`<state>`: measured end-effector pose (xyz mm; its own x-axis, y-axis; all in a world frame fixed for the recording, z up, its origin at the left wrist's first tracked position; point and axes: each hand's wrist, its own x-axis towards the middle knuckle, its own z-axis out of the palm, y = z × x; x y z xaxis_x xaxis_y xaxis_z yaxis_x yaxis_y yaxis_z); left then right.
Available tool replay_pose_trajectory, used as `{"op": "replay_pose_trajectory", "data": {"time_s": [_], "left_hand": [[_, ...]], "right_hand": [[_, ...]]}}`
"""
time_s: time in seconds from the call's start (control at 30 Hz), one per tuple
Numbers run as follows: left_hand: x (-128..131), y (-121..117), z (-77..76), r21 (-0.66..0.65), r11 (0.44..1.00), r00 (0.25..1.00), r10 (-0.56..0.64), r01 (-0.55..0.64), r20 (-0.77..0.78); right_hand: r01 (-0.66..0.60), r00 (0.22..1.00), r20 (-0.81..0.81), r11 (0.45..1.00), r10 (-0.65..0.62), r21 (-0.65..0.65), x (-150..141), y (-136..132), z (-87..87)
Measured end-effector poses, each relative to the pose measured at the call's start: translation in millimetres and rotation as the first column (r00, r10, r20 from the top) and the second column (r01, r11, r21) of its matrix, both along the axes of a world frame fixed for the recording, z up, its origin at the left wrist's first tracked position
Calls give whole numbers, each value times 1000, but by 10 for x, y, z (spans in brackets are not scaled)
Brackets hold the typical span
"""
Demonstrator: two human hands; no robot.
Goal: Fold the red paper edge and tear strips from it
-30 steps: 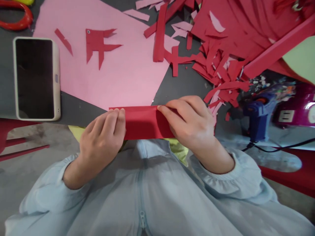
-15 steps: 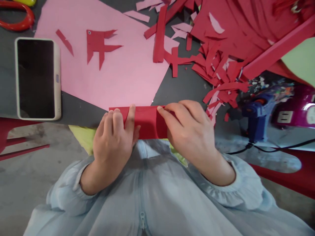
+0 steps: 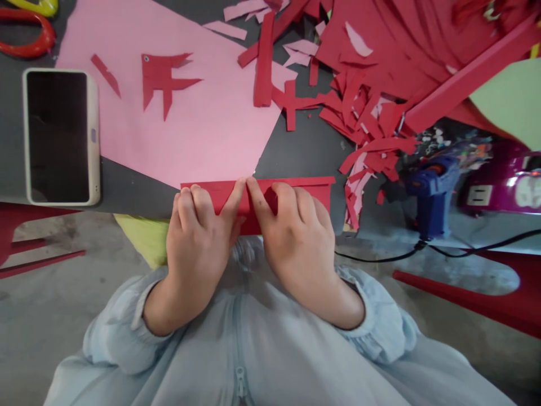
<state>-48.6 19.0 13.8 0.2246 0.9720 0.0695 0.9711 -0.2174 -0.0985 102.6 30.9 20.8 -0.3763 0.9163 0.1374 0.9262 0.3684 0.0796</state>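
Observation:
A strip of red paper point(image 3: 253, 223) lies across the table's near edge, with a narrow fold along its far side. My left hand point(image 3: 196, 242) grips its left part, index fingertip pressed on the fold and the thumb partly hidden below. My right hand point(image 3: 298, 242) has its index fingertip on the same fold, right beside the left one; its other fingers are curled over the paper and its thumb is hidden. Beyond the hands, a pink paper sheet point(image 3: 203, 141) carries a cut red paper shape point(image 3: 158, 76) with a small eye-like dot.
A phone point(image 3: 59, 141) lies at the left, below red-handled scissors point(image 3: 29, 42). Red paper scraps point(image 3: 363, 113) pile up at the right. Beside them are a blue glue gun point(image 3: 433, 194) with a black cable point(image 3: 380, 259) and a purple box with a socket point(image 3: 502, 180).
My right hand has slid left along the fold until its index fingertip meets the left one, uncovering the strip's right end. The view has shifted slightly.

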Motion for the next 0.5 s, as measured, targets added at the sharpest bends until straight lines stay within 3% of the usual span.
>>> {"op": "replay_pose_trajectory", "data": {"time_s": [0.23,0.5], "left_hand": [[3,-16,-69,142,990,1000,-17,16,6],[51,-71,-75,115,993,997,0,-9,81]], "right_hand": [[68,996,58,997,-70,26,41,10,37],[94,994,56,993,-97,66,134,17,41]]}}
